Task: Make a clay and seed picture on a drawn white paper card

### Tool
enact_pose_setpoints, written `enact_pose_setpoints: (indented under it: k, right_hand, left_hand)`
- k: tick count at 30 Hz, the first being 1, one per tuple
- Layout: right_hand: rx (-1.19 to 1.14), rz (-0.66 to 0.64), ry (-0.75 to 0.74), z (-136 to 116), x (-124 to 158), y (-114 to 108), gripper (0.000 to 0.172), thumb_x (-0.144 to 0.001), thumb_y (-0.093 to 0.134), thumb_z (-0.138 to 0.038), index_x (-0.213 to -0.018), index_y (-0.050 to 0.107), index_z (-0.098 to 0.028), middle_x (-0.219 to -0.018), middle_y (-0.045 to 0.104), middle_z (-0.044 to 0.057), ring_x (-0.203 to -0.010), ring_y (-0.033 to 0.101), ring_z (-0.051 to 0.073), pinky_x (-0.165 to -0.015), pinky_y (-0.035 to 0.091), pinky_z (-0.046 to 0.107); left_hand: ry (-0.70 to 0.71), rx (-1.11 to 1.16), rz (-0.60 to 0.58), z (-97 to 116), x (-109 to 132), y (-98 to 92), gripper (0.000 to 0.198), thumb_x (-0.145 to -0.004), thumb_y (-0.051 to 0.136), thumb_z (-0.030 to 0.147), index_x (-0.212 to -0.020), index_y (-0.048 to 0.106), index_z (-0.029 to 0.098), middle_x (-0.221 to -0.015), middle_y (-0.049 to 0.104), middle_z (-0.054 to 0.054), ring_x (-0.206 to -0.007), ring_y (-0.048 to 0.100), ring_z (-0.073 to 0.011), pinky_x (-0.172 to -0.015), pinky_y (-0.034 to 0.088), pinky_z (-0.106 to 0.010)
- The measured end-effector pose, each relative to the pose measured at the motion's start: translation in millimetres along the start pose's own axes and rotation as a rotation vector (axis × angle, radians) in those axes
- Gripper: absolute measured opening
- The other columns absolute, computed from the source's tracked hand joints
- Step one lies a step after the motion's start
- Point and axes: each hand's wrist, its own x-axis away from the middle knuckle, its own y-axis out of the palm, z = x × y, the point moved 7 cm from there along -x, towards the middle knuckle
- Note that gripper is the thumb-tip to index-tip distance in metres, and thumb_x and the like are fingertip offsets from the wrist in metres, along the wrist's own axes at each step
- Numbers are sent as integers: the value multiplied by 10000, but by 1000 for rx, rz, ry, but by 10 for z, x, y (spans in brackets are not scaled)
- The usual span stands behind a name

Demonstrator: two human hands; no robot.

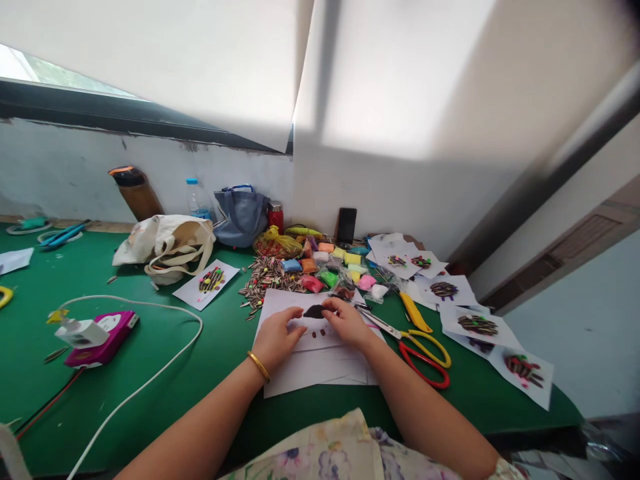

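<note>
A flat, dark, oval piece of modelling clay [315, 311] sits over the upper part of a white paper sheet [290, 373]. My right hand [349, 325] has its fingertips closed on the right end of the clay. At the left end is my left hand [278, 341], thumb and forefinger apart, the forefinger tip close to the clay's edge; whether it touches I cannot tell. Several small brown bits [315, 335] lie on the paper just below. More sheets are stacked underneath. A gold bangle [259, 366] circles my left wrist.
Scissors [425, 347] with red and yellow handles and a yellow cutter [415, 312] lie to the right. Behind the paper are striped sunflower seeds [270, 283] and bagged coloured clay [327, 277]. Decorated sheets [475, 323] line the right edge. A white cable [165, 363] crosses the left side.
</note>
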Motion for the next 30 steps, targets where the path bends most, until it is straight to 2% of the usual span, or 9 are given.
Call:
enact_pose_setpoints:
  k: [4, 9, 14, 23, 30]
  right_hand:
    - [-37, -25, 56, 7, 17, -1, 196, -837, 499, -250, -966, 639, -202, -940, 674, 19, -875, 606, 178, -803, 446, 305]
    - [-82, -48, 95, -1, 44, 6, 205, -816, 502, -244, -945, 652, -191, -923, 689, 20, -860, 623, 177, -807, 463, 300]
    - [-147, -123, 156, 13, 81, 93, 222, -801, 489, -221, -939, 658, -181, -846, 706, 14, -765, 646, 162, -740, 487, 278]
    - [-158, -120, 177, 30, 97, 129, 227, -785, 495, -214, -917, 677, -182, -842, 709, 10, -747, 642, 158, -696, 491, 259]
    - [22, -109, 138, 58, 80, 123, 240, -778, 492, -184, -918, 686, -201, -883, 716, 7, -810, 640, 167, -747, 470, 265]
  left_hand:
    - [61, -174, -9, 70, 48, 20, 547, -730, 719, 338, -1235, 560, 202, -1167, 657, -77, -1102, 577, -253, -970, 416, -388]
    - [85, -290, -68, 122, 117, 91, 708, -686, 763, 348, -1324, 477, 241, -1249, 605, -72, -1177, 518, -267, -985, 369, -392]
    - [57, -312, -103, 117, 124, 107, 712, -693, 756, 365, -1332, 464, 250, -1227, 606, -72, -1165, 516, -260, -969, 354, -374]
    - [70, -272, -100, 118, 124, 104, 685, -691, 749, 352, -1316, 487, 250, -1212, 614, -83, -1154, 519, -281, -967, 348, -401]
    - [73, -277, -96, 116, 121, 105, 693, -687, 754, 348, -1319, 486, 253, -1215, 611, -79, -1153, 521, -280, -966, 352, -398]
